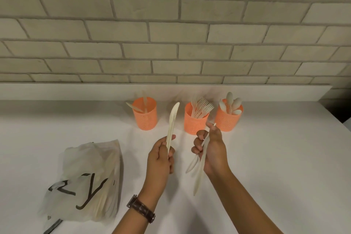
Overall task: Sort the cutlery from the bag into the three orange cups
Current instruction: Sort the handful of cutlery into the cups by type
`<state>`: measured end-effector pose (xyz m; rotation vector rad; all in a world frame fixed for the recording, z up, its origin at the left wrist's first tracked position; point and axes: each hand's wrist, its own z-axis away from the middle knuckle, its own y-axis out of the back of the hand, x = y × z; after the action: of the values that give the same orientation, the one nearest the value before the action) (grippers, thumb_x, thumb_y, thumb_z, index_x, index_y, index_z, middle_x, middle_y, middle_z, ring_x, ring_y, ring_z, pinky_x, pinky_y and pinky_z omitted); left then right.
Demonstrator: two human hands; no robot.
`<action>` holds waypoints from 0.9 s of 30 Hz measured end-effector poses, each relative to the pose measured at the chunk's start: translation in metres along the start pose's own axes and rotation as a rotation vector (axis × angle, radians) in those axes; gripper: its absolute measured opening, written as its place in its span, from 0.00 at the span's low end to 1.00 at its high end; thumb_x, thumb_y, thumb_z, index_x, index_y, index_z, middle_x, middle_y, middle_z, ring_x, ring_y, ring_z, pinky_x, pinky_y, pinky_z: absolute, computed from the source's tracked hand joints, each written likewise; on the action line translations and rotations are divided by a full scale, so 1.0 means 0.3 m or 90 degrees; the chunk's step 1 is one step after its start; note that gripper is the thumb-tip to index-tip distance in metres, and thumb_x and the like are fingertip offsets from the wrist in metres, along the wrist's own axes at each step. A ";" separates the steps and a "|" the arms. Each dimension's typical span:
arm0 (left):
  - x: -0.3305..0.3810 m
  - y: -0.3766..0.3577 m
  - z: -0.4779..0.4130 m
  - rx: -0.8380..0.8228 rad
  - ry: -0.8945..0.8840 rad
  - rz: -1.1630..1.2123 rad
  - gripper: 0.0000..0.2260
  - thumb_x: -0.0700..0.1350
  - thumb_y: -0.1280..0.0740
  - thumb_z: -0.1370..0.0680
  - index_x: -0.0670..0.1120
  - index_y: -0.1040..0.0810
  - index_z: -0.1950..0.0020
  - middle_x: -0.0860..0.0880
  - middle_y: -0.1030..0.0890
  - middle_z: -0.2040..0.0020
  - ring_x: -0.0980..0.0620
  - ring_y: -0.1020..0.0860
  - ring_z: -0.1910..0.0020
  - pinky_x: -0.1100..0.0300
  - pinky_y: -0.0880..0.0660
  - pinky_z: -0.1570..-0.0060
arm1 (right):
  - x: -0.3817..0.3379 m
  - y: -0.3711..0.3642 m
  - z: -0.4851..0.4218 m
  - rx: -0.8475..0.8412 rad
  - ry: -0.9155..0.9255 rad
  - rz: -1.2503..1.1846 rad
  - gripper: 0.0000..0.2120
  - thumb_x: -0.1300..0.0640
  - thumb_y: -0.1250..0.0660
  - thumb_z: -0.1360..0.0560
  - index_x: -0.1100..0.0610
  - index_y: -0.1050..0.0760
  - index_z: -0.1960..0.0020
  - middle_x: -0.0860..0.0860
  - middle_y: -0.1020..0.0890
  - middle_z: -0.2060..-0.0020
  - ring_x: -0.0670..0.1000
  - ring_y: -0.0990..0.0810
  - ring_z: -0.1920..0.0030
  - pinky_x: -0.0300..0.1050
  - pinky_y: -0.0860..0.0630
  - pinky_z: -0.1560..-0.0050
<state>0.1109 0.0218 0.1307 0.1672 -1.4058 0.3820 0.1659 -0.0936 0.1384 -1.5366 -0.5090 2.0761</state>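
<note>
Three orange perforated cups stand in a row at the back of the white counter. The left cup (145,118) holds a few knives, the middle cup (195,121) holds several forks, and the right cup (227,119) holds several spoons. My left hand (161,156) grips a pale knife (172,119) by its handle, blade up, between the left and middle cups. My right hand (210,148) holds a bundle of pale cutlery (198,169) with the ends pointing down. A translucent bag (89,180) with more cutlery inside lies at the front left.
The white counter (275,157) ends at a brick wall (171,24) behind a low white ledge. Its right edge drops off at the far right. A brown watch (141,209) is on my left wrist.
</note>
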 end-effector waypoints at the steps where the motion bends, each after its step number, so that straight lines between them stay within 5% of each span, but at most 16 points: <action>1: 0.012 0.012 -0.013 -0.004 -0.014 0.010 0.16 0.41 0.50 0.18 0.48 0.23 0.48 0.50 0.34 0.70 0.58 0.39 0.77 0.66 0.41 0.79 | -0.002 0.011 -0.006 -0.001 0.012 0.021 0.10 0.52 0.51 0.17 0.53 0.32 0.47 0.51 0.34 0.71 0.45 0.39 0.81 0.36 0.40 0.79; 6: 0.091 0.095 -0.138 -0.031 -0.076 0.014 0.15 0.50 0.49 0.18 0.47 0.25 0.52 0.53 0.38 0.71 0.58 0.39 0.75 0.68 0.39 0.75 | -0.020 0.058 -0.032 -0.020 0.039 0.113 0.14 0.48 0.49 0.18 0.55 0.29 0.48 0.50 0.36 0.72 0.45 0.42 0.79 0.34 0.45 0.79; 13: 0.204 0.220 -0.435 -0.032 -0.132 -0.043 0.12 0.46 0.49 0.17 0.49 0.30 0.57 0.50 0.23 0.59 0.52 0.26 0.57 0.58 0.32 0.49 | -0.029 0.117 -0.067 -0.031 0.027 0.104 0.16 0.46 0.47 0.19 0.56 0.28 0.51 0.51 0.34 0.74 0.45 0.41 0.81 0.34 0.44 0.80; 18: 0.271 0.189 -0.603 0.068 -0.232 -0.122 0.10 0.42 0.50 0.17 0.47 0.32 0.55 0.53 0.25 0.58 0.67 0.26 0.60 0.73 0.31 0.59 | -0.028 0.131 -0.090 -0.020 0.022 0.088 0.16 0.46 0.48 0.19 0.57 0.30 0.51 0.51 0.34 0.74 0.45 0.41 0.81 0.35 0.44 0.80; 22: 0.216 0.186 -0.727 0.086 -0.246 -0.293 0.08 0.40 0.50 0.18 0.44 0.32 0.50 0.48 0.27 0.53 0.50 0.28 0.53 0.60 0.33 0.51 | -0.030 0.126 -0.104 -0.003 0.026 0.085 0.16 0.46 0.48 0.19 0.57 0.30 0.53 0.51 0.34 0.74 0.45 0.41 0.81 0.35 0.44 0.79; 27: 0.117 0.198 -0.776 0.029 -0.143 -0.521 0.10 0.44 0.44 0.19 0.40 0.27 0.45 0.41 0.21 0.47 0.42 0.24 0.48 0.54 0.29 0.50 | -0.027 0.118 -0.117 0.009 0.025 0.083 0.16 0.47 0.49 0.18 0.57 0.30 0.52 0.51 0.34 0.75 0.45 0.42 0.81 0.34 0.44 0.79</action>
<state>0.3095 0.1611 0.1202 0.8089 -1.4204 -0.2925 0.1954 -0.1268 0.1141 -1.6375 -0.3877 2.1362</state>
